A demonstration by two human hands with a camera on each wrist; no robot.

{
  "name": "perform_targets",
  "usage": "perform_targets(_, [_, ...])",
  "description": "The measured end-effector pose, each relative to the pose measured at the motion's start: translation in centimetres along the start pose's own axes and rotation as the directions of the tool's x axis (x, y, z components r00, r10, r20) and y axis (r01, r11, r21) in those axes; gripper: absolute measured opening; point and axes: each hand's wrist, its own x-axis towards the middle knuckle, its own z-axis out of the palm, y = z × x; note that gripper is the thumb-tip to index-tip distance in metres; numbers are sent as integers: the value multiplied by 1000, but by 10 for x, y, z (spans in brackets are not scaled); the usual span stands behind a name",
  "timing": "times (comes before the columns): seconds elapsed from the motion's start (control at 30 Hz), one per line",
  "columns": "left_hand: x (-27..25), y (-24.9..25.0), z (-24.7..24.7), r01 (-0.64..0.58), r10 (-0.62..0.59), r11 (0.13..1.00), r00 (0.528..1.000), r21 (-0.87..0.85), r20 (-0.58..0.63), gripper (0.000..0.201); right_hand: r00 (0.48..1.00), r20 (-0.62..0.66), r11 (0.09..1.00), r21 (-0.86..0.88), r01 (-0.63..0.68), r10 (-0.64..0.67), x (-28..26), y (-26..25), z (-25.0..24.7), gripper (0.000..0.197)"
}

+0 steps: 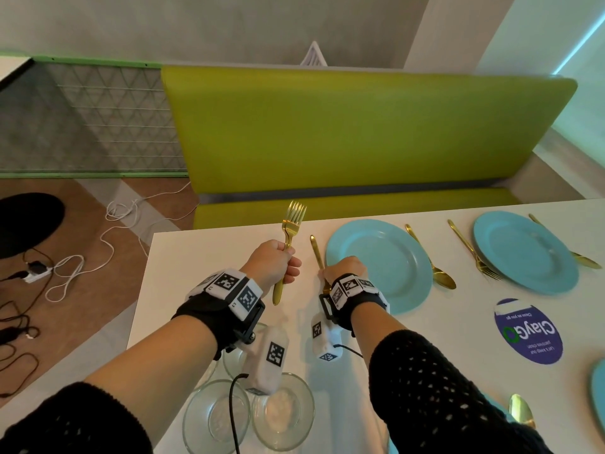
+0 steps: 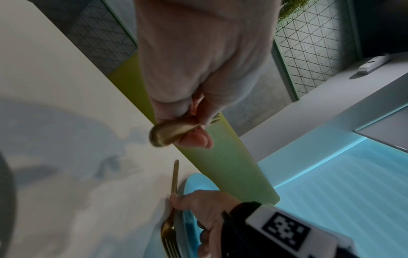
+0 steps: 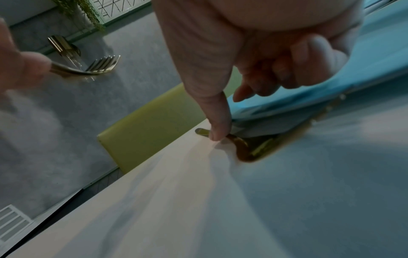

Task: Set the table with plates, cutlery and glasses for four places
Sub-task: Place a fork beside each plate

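My left hand (image 1: 288, 262) grips two gold forks (image 1: 293, 217) by their handles, tines up, above the white table (image 1: 212, 257); the handle ends (image 2: 167, 133) stick out below its fingers. A third gold fork (image 1: 316, 253) lies flat just left of a blue plate (image 1: 386, 257), handle pointing away. My right hand (image 1: 342, 268) is over it: the thumb presses on the handle (image 3: 200, 131), while the other fingers curl loosely above the plate's rim (image 3: 287, 104). A gold spoon (image 1: 432, 260) lies right of that plate.
A second blue plate (image 1: 523, 253) with gold cutlery on both sides lies at far right. Several clear glasses (image 1: 281, 411) stand at the near edge under my left wrist. A purple sticker (image 1: 527, 332), another spoon (image 1: 520, 411) and a plate edge (image 1: 599, 388) are nearer right. A green bench (image 1: 360, 132) runs behind.
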Motion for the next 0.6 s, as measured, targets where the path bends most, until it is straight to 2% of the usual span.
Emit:
perform_targets(0.2, [-3, 0, 0, -9, 9, 1000, 1000, -6, 1, 17, 1000, 1, 1000, -9, 25, -25, -5, 4, -5, 42])
perform_targets(0.33, [-10, 2, 3, -28, 28, 1000, 999, -1, 22, 16, 994, 7, 993, -53, 105, -105, -20, 8, -20, 47])
perform_targets(0.43, [-21, 5, 10, -40, 40, 999, 997, -8, 62, 14, 975, 2, 972, -78, 222, -223, -39, 16, -40, 32])
perform_targets(0.53, [-39, 9, 25, -67, 70, 997, 988, -24, 136, 13, 954, -15, 951, 64, 301, -301, -62, 32, -64, 39])
perform_targets(0.6, [-53, 9, 40, -80, 84, 996, 975, -28, 206, 12, 949, -5, 928, 210, 309, -315, -79, 43, -80, 36])
